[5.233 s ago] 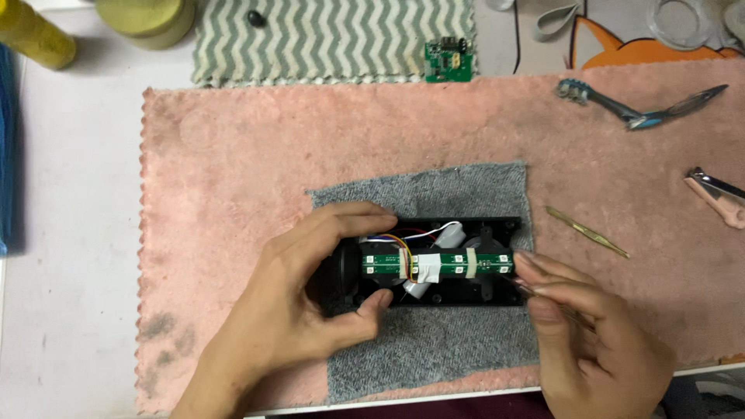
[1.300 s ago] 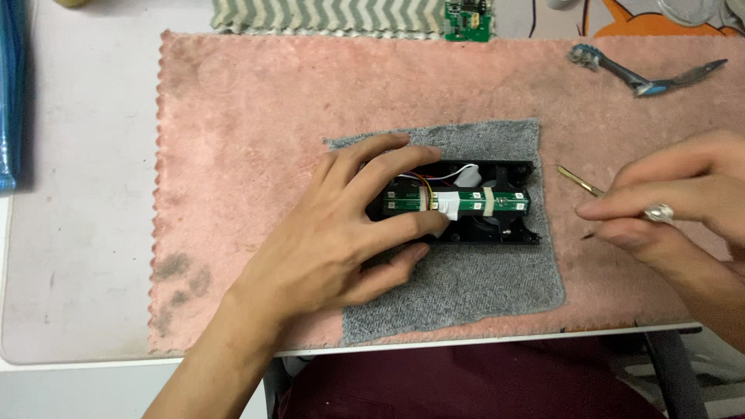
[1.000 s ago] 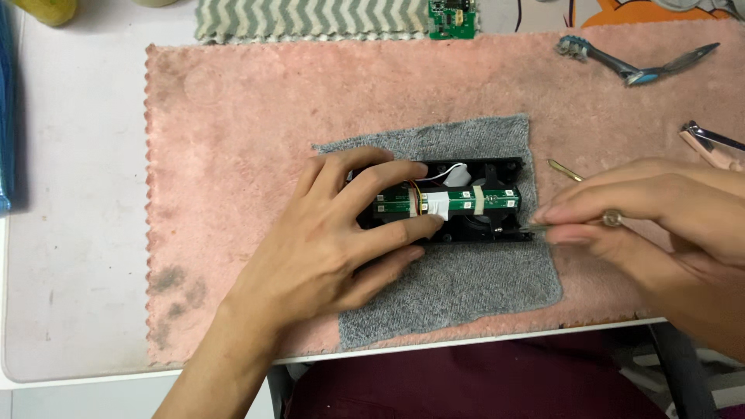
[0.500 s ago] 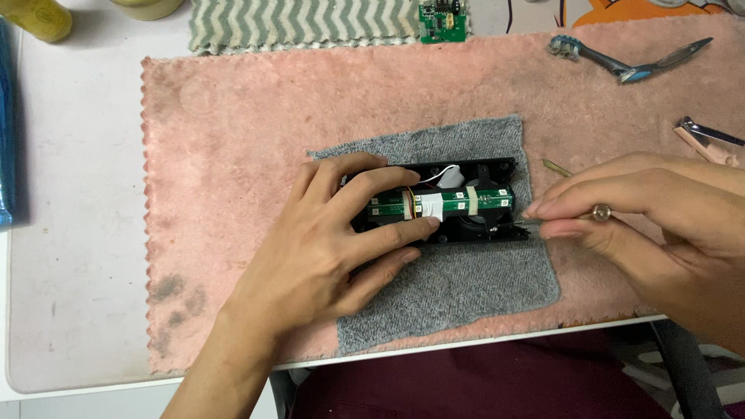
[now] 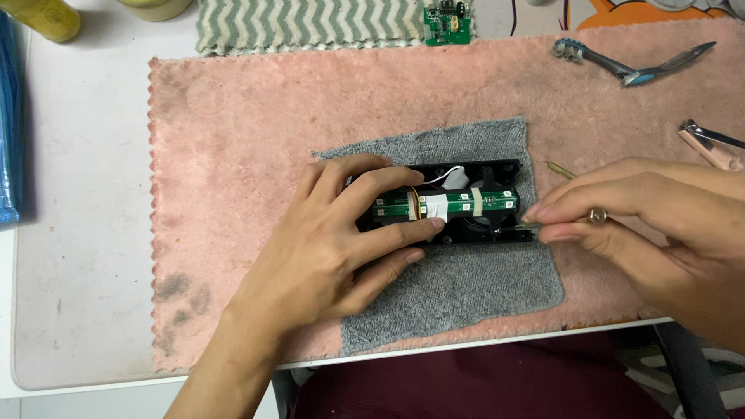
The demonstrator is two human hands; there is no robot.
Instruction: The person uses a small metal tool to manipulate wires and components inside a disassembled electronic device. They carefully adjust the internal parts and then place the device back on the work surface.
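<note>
Since half a second ago almost nothing has shifted: the right hand (image 5: 652,217) has only edged its fingertips closer to the right end of the black open housing (image 5: 454,203), and the left hand (image 5: 341,240) stays spread over its left half. The housing lies on a grey cloth (image 5: 458,287) over a pink towel (image 5: 248,140), near the front edge of the counter. Left fingers are loosely curled, pressing down on the housing and the green circuit strip (image 5: 466,205) rather than closing round anything. Right thumb and forefinger are pinched on a thin metal tool (image 5: 518,227), whose tip meets the housing's lower right corner.

I judge the housing light and rigid, best held by its plastic edges; the strip, its white tape and fine wires look fragile.
</note>
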